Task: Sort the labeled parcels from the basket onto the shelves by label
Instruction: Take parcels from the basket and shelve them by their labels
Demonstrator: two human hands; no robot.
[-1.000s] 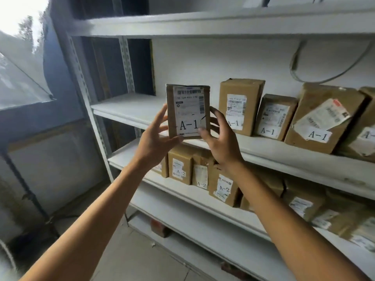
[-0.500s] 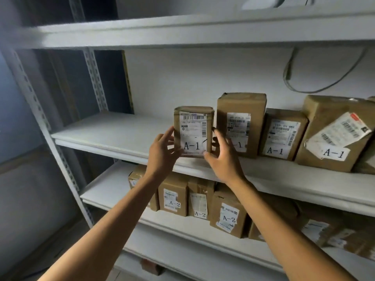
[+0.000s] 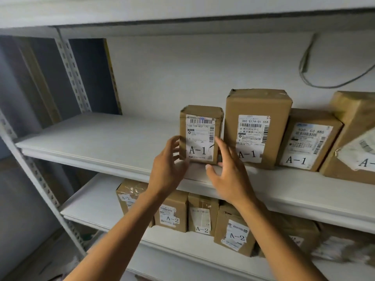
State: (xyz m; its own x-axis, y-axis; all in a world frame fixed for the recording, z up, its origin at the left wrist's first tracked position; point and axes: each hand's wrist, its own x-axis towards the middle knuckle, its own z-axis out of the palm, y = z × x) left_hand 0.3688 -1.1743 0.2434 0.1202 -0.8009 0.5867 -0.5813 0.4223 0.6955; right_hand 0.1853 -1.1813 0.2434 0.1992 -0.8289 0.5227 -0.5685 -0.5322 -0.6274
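Observation:
A small brown parcel (image 3: pixel 199 136) with a white label marked A-1 stands upright on the white A-1 shelf (image 3: pixel 101 142), just left of a taller A-1 parcel (image 3: pixel 255 128). My left hand (image 3: pixel 168 169) is at its lower left edge with fingers spread, just touching the side. Spread fingers of my right hand (image 3: pixel 229 175) hover in front of its lower right corner, the thumb down by the shelf lip. Neither hand closes around the parcel. The basket is out of view.
More A-1 parcels (image 3: pixel 306 138) line the same shelf to the right. The shelf below holds several A-2 parcels (image 3: pixel 172 211). Another shelf board (image 3: pixel 182 15) runs overhead. A perforated metal upright (image 3: pixel 73 74) stands at the left, and a cable (image 3: pixel 308 63) hangs on the back wall.
The parcel went from held in the air to standing on the A-1 shelf beside the taller parcel. Both hands have loosened and their fingers have opened. The view moved closer to the shelves.

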